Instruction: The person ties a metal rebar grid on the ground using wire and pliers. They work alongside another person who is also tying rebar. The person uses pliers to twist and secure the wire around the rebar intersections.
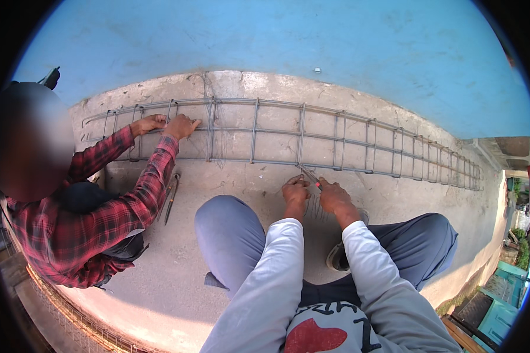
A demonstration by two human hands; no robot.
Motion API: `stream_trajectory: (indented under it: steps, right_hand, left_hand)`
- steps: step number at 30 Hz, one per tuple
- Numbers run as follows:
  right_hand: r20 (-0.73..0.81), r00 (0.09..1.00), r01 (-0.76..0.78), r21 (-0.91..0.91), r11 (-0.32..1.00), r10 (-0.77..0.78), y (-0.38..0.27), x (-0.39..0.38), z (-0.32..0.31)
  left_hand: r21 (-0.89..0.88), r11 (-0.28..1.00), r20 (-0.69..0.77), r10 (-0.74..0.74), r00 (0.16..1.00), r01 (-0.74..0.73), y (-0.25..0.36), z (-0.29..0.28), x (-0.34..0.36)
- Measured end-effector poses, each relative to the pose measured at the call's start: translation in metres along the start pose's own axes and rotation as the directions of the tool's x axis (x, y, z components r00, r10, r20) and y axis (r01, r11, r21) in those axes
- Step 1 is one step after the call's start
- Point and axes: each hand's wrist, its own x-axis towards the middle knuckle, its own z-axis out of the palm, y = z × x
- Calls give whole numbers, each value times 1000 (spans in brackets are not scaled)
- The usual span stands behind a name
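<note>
A long steel rebar cage [347,140] lies across the concrete in front of me. Just below its near bar, my right hand [335,199] is closed on the handles of pincers [310,175] with red on the grip, whose jaws reach up to that bar. My left hand [295,191] is closed beside the pincers, fingers curled; what they hold is too small to make out. Several thin loose wires [315,209] show below and between my hands.
A co-worker in a plaid shirt [88,235] crouches at the left, both hands [179,127] on the cage's left part. Another pincers-like tool [171,200] lies near them. A blue wall [277,35] runs behind the cage. My bent knees flank my arms. Clutter and plants [521,253] show far right.
</note>
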Motion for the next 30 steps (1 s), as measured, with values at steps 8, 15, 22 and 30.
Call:
stream_trajectory:
  steps: [8, 15, 22, 30]
  right_hand:
    - [-121, 993, 11, -4, 1000, -11, -5, -6, 16]
    - [48, 990, 91, 521, 848, -136, 43, 44, 97]
    - [456, 712, -541, 841, -5, -534, 40, 31, 84]
    - [452, 760, -490, 871, 45, -467, 44, 25, 88]
  left_hand:
    - [-49, 999, 25, -6, 1000, 7, 0, -5, 3]
    - [222, 970, -6, -103, 995, 102, 28, -2, 4]
    - [-39, 912, 335, -372, 866, 408, 48, -11, 19]
    - [-38, 937, 316, -318, 894, 347, 11, 7, 39]
